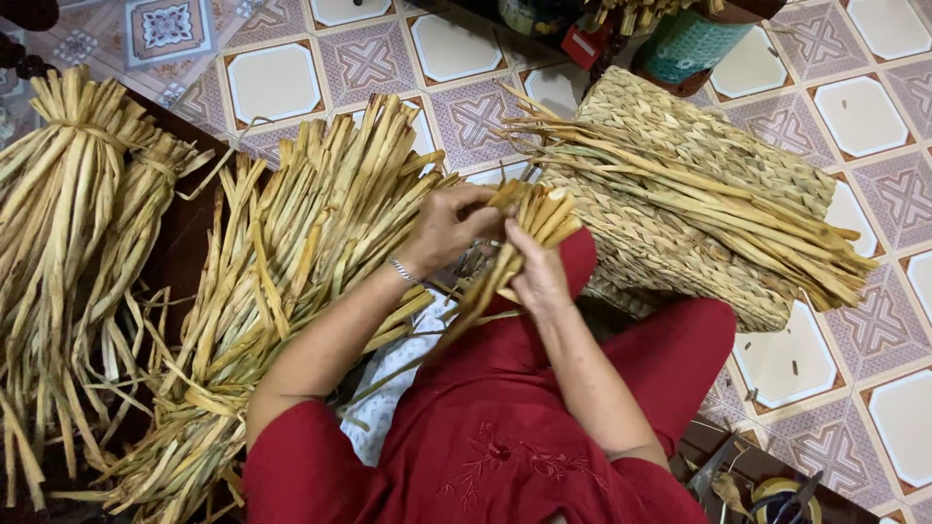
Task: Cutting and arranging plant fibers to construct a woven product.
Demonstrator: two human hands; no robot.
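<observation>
Head view, looking down at a person seated on a patterned tile floor (466,49), red clothing visible at the near edge.

Left hand (449,225): fingers curled round the upper ends of a small bunch of dried reed strips (519,238), thumb side toward the strips. Closed, gripping. A thin metal bracelet (402,270) sits on that wrist.

Right hand (539,277): just below and to the right of the left hand, fingers wrapped round the same bunch lower down. Closed, gripping. The two hands are touching or nearly so; cannot tell which.

Bunch of strips: held above the lap, centre of the scene, tilted, cut ends pointing up and to the right, the long tails trailing down and left across the red cloth.

Surroundings:
- Large loose pile of reeds (291,252) just left of the hands, fanned out, running from far to near.
- Tied sheaf (58,204) further left, bound near its far end, lying on a dark surface.
- Woven mat (670,155) to the right of the hands, folded or draped, with another bundle of long reeds (718,209) lying across it.
- Teal container (689,44) at the far edge, partly out of view.
- Scissors (796,490) near right corner, partly cut off.
</observation>
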